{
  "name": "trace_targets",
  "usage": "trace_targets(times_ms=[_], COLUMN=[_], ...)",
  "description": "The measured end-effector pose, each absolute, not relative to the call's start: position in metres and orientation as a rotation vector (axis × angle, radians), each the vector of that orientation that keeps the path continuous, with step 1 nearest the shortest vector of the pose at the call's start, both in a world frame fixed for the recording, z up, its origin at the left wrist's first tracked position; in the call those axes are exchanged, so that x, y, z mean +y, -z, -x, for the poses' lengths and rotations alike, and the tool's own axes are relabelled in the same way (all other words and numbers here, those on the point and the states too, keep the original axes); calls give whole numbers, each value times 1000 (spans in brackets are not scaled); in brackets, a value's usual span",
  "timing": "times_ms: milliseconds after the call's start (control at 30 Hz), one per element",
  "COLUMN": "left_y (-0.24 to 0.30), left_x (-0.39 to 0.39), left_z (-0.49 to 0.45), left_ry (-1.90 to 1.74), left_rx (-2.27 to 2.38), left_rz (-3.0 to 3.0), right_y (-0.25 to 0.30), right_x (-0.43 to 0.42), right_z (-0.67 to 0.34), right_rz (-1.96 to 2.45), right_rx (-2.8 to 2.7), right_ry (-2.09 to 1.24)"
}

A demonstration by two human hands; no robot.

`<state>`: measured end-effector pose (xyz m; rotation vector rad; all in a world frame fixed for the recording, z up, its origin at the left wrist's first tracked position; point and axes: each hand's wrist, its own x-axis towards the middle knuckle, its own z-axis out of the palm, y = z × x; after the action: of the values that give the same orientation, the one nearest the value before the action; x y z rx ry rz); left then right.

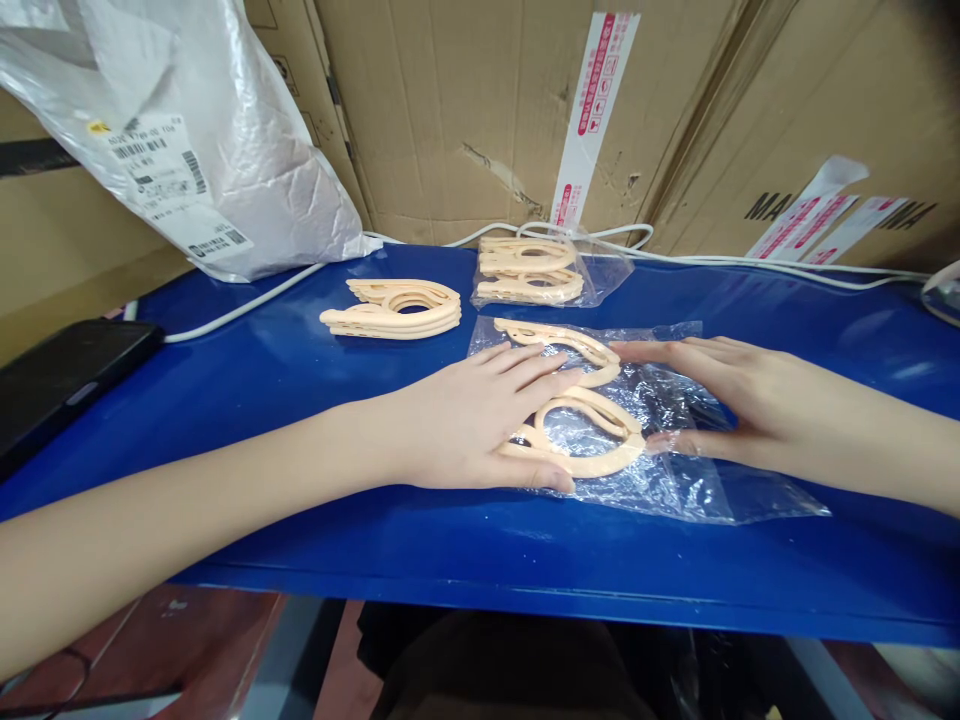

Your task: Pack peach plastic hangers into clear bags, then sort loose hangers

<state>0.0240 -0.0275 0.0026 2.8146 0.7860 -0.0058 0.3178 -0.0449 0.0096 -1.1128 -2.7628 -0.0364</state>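
Observation:
Two beige folded plastic hangers (616, 462), or small stacks of them, lie one above the other in a clear plastic bag (697, 490). My left hand (472, 420) rests flat across their left part, fingers spread, hiding some of them. From the right, my right hand (742, 390) reaches over the bag with thumb and forefinger apart. Its fingertips are at the hangers' right ends. A loose stack of similar beige hangers (427, 325) sits behind my left forearm. Farther back lies another clear bag (600, 285) with beige hangers inside.
A blue tabletop (420, 550) carries everything. At the left are a black phone (75, 380) and a white parcel bag (247, 180) with labels. Cardboard boxes (450, 110) stand along the back, with a white cable (720, 261) running in front of them.

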Motion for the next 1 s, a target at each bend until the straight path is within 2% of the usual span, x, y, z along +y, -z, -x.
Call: trace_targets(times_ms=[533, 733, 900, 1000], left_y=[-2, -6, -27, -46], left_x=[-28, -27, -23, -14], left_z=[-23, -22, -14, -2], left_ry=[23, -141, -451, -440], left_rx=[783, 787, 1192, 1535], left_rz=[-2851, -2967, -3037, -2984], right_y=[-12, -11, -11, -12], right_x=[-41, -42, -41, -41], right_z=[-319, -319, -321, -321], right_rz=[1151, 1154, 1151, 1150], right_rx=[-2732, -2727, -2750, -2774], right_ry=[62, 57, 75, 84])
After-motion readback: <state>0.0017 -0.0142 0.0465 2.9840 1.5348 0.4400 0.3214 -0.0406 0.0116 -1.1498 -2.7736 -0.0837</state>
